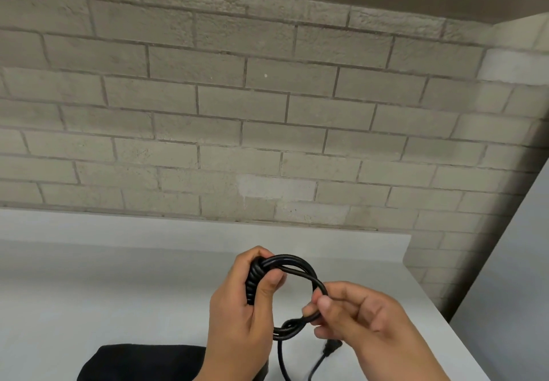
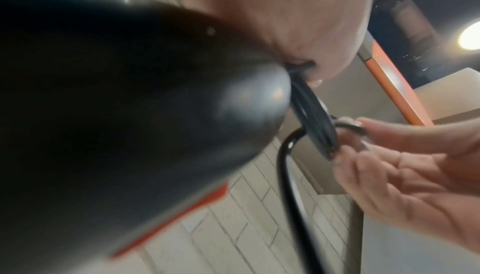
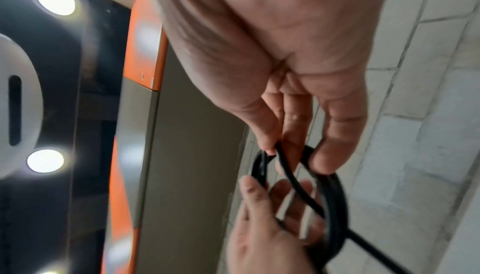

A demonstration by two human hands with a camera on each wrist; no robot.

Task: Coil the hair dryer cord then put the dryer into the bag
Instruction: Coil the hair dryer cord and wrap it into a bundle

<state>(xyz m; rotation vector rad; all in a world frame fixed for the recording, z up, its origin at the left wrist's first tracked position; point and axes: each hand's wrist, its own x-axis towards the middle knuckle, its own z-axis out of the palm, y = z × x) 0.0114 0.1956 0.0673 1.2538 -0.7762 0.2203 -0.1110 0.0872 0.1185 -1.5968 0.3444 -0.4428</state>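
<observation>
The black hair dryer cord (image 1: pixel 300 265) is wound into a loop held above the table. My left hand (image 1: pixel 264 276) grips the loop's left side, fingers curled round the strands and the ribbed cord end. My right hand (image 1: pixel 319 306) pinches a strand at the loop's lower right. The plug (image 1: pixel 331 346) dangles below on a loose tail. The black bag (image 1: pixel 142 363) lies on the table at the bottom left. In the left wrist view the dryer's dark body (image 2: pixel 130 114) fills the left, beside the cord (image 2: pixel 311 118). The right wrist view shows the fingertips (image 3: pixel 322 161) on the cord loop (image 3: pixel 335 206).
A white table (image 1: pixel 118 276) runs to a brick wall (image 1: pixel 267 113) at the back. Its right edge falls away near the right hand. An orange and grey panel (image 3: pixel 145 63) and ceiling lights show in the wrist views.
</observation>
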